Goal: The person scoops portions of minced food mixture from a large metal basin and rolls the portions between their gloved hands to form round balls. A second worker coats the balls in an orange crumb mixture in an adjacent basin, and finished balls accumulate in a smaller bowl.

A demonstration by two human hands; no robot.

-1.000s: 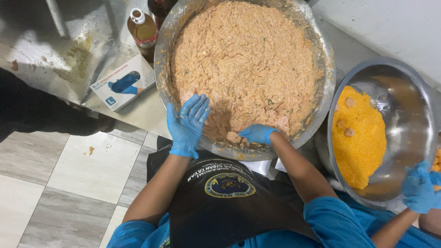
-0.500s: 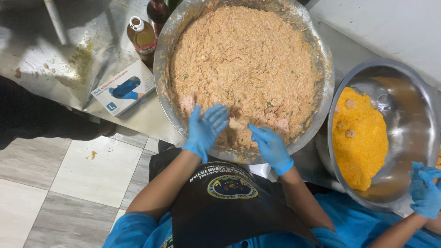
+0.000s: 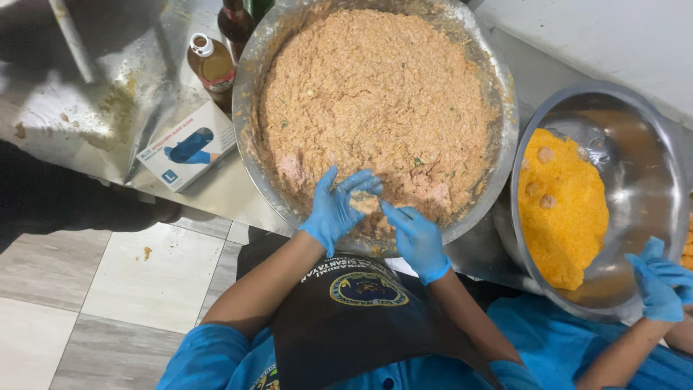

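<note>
Both hands wear blue gloves over the near rim of a large steel bowl point(image 3: 249, 87) filled with a pale orange-brown minced mixture point(image 3: 375, 94). My left hand point(image 3: 336, 206) cups a small lump of the mixture point(image 3: 364, 204) in its palm. My right hand point(image 3: 415, 238) presses its fingertips against that lump from the right. The two hands meet just inside the bowl's near edge.
A second steel bowl point(image 3: 650, 152) at the right holds orange crumbs point(image 3: 563, 209) with a few coated balls; another person's blue-gloved hand point(image 3: 660, 285) grips its rim. A box of gloves point(image 3: 186, 144) and a bottle point(image 3: 211, 68) sit on the steel counter. Tiled floor lies lower left.
My right hand came out of the mixture with a lump. Both hands then closed together, and the lump now sits between them at the bowl's near edge.
</note>
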